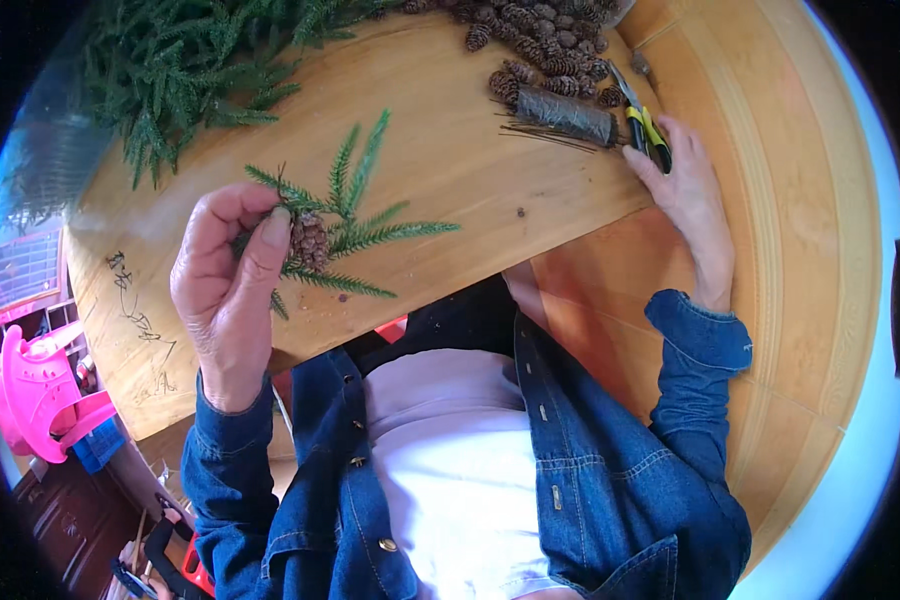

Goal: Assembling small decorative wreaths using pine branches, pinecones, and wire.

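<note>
Head view: sprig point(353, 238) over scrawled wooden tabletop point(420, 130); pink plastic item point(28, 392) left.

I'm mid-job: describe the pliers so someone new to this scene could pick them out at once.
Start at the wooden table and find the brown pine cones heaped toward its far right corner. On the near side of that heap, the pliers lie by the right hand. Their yellow-and-black handles set them apart from the dull grey roll beside them.

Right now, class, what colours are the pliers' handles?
The pliers' handles are yellow and black, head view.
</note>
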Available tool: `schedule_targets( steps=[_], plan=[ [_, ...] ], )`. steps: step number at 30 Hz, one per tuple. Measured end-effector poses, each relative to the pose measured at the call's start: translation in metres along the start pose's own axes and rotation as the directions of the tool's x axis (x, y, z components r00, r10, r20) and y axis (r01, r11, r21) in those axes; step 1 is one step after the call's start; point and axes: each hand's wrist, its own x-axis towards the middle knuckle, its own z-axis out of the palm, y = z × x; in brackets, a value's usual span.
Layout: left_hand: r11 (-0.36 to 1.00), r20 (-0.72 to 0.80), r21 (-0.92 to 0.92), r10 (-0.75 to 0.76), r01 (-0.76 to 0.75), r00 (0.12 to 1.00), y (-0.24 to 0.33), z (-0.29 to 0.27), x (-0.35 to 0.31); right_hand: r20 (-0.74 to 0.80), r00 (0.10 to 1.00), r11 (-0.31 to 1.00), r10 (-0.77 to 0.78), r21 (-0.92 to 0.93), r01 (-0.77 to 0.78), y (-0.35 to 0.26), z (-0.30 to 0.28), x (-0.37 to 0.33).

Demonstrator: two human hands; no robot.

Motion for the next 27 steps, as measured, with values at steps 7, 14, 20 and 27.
schedule_targets(
  steps=[7,14,20,27],
  plan=[
    [0.994,-0.006,0.074,-0.083,0.083,0.997,-0.001,-0.004,-0.005,0.196,0.963,0.970,0.186,0.123,-0.212,0.003,-0.006,0.012],
    [0.978,0.055,-0.038,-0.202,0.204,0.978,-0.002,-0.013,-0.010,0.560,0.744,0.470,0.365,0.579,-0.666,0.037,-0.015,0.002],
    [0.957,0.056,-0.171,-0.229,0.235,0.972,-0.003,-0.013,-0.012,0.489,0.720,-0.433,0.493,0.855,-0.284,-0.058,-0.066,-0.027],
    [0.924,0.040,-0.267,-0.273,0.274,0.961,-0.003,-0.009,-0.017,0.312,0.891,-0.268,-0.331,0.874,-0.406,-0.132,-0.063,-0.047]
  ],
)
